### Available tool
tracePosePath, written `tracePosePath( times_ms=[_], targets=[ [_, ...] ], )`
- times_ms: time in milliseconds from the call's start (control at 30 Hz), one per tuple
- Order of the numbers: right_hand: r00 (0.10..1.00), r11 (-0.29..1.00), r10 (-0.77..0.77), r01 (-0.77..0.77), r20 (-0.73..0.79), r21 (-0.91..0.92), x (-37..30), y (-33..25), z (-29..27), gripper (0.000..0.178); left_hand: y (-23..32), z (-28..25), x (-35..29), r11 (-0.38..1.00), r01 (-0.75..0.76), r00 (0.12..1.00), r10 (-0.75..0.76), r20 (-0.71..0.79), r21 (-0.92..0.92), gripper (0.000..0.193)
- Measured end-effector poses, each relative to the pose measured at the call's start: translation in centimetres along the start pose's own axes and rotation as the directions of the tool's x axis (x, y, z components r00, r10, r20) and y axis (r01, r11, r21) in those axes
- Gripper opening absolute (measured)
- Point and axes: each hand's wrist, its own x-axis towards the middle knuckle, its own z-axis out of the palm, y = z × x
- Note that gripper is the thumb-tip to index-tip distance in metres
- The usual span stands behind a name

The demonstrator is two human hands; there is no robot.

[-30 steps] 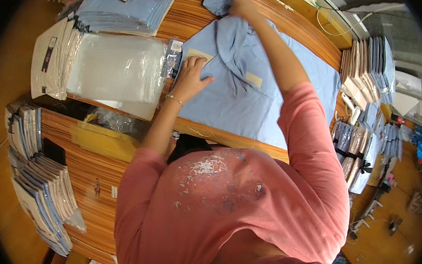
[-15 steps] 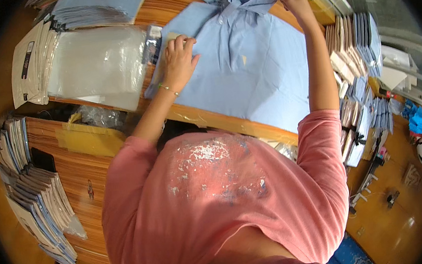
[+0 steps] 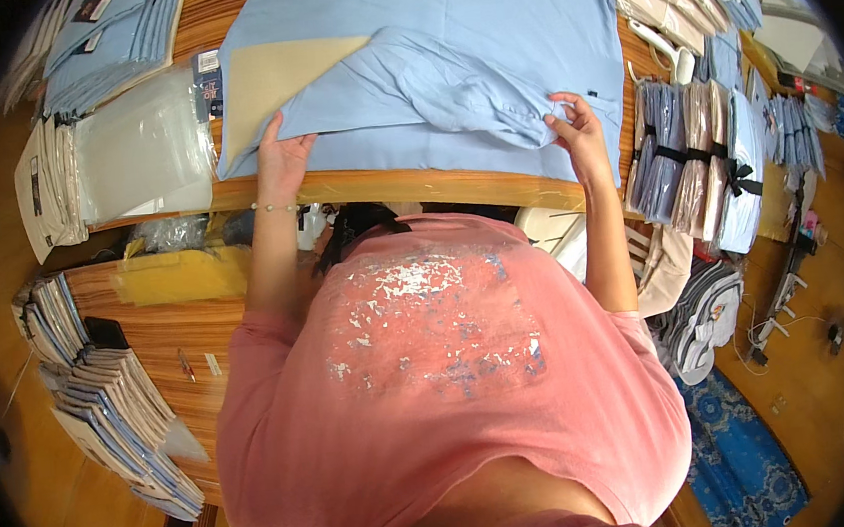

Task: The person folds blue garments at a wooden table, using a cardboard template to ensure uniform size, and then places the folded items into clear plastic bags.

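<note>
From the head camera, a light blue shirt [image 3: 444, 51] lies flat on the wooden table [image 3: 375, 182], spread right in front of the person. The left hand [image 3: 280, 155] rests on the shirt's near left edge, fingers close together and flat, just beside a tan cardboard sheet [image 3: 275, 76] (it pokes out from under the cloth). The right hand [image 3: 576, 128] pinches a fold of sleeve, fingers seemingly closed on it. A clear plastic bag [image 3: 136, 153] lies to the left.
</note>
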Motion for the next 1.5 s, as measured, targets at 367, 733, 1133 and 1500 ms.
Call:
tracePosePath(
  times_ms=[367,733,1133,1500],
  targets=[
    [0.849,0.619,-0.521,0.308,-0.084,-0.722,3.3,5.3,-8.0,0.031,-0.7,2.4,-7.0,0.886,-0.416,0.72,0.46,-0.52,0.207,0.034],
    [0.805,0.195,-0.584,0.016,-0.103,-0.981,7.8,3.3,-11.3,0.019,-6.1,7.9,-1.8,-0.685,-0.418,0.654,0.229,0.721,0.597,0.053],
    [0.606,-0.219,-0.754,0.13,0.252,-0.967,29.1,-3.1,-9.3,0.042,6.7,15.0,18.1,-0.631,-0.172,0.642,0.511,0.572,0.757,0.046],
    [0.802,0.101,-0.595,0.007,-0.055,-0.995,11.0,-8.8,-12.4,0.018,11.6,14.7,9.4,0.033,-0.753,0.614,0.393,0.684,0.657,0.023]
  ],
)
